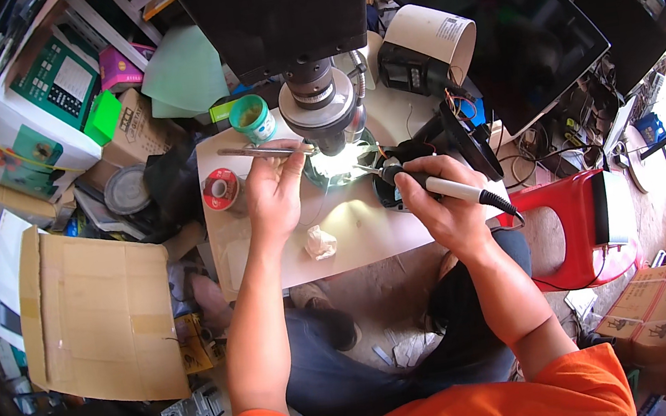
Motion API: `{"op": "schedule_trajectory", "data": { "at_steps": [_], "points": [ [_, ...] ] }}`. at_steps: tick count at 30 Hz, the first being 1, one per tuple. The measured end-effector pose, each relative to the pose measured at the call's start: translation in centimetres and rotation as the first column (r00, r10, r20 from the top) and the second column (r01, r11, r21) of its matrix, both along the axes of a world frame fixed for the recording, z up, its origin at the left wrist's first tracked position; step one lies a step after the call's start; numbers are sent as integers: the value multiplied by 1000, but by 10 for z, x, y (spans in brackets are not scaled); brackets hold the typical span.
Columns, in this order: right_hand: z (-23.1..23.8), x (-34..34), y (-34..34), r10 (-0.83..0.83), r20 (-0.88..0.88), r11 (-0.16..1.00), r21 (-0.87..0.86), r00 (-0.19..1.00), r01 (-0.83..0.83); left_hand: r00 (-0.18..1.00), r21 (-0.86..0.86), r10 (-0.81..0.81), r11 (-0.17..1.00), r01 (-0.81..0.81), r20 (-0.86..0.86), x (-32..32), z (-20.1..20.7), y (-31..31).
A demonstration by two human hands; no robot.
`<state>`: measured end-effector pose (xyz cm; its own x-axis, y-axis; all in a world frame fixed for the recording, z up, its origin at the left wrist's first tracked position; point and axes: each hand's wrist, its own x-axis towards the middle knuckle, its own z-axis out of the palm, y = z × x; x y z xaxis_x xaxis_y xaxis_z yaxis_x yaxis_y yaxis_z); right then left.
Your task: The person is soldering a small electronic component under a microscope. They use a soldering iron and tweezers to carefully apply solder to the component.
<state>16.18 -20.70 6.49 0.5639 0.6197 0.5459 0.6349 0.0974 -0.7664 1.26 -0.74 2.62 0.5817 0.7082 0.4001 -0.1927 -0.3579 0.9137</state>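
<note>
My left hand (pixel 272 195) is closed on a pair of metal tweezers (pixel 246 151), whose tips reach under the microscope lens (pixel 325 112). In my right hand (pixel 449 209) I grip a soldering iron (pixel 461 190) with a pale handle and a dark cord, like a pen. Its tip points left into the bright light below the lens. Glare washes out the small workpiece there, so I cannot make out its kind. Left of my left hand stands a red spool of solder wire (pixel 221 189). A crumpled white tissue (pixel 320 243) lies between my forearms.
A green tub (pixel 251 118) stands behind the spool on the pale table (pixel 364 250). To the right are a red plastic stool (pixel 543 269) and trailing cables. A flattened cardboard box (pixel 103 314) is at left. A large dark screen (pixel 511 25) rises at far right.
</note>
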Motion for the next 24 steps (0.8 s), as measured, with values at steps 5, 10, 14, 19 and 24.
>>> {"op": "schedule_trajectory", "data": {
  "at_steps": [5,10,14,19,24],
  "points": [
    [-1,1,1,5,12,1000,-7,1000,-5,999,75,-4,997,8,-53,3,-1,0],
    [-6,3,2,25,25,1000,17,999,-25,998,63,14,998,-9,-68,3,-8,-1],
    [-7,2,2,39,-3,999,6,999,-39,987,121,68,991,-51,-145,0,-3,-6],
    [-4,2,2,17,-39,1000,-24,999,-18,986,112,61,993,-44,-153,2,-8,-4],
    [-5,1,1,14,-79,999,-37,997,-17,973,118,77,992,-52,-219,1,-3,-8]
  ]
}}
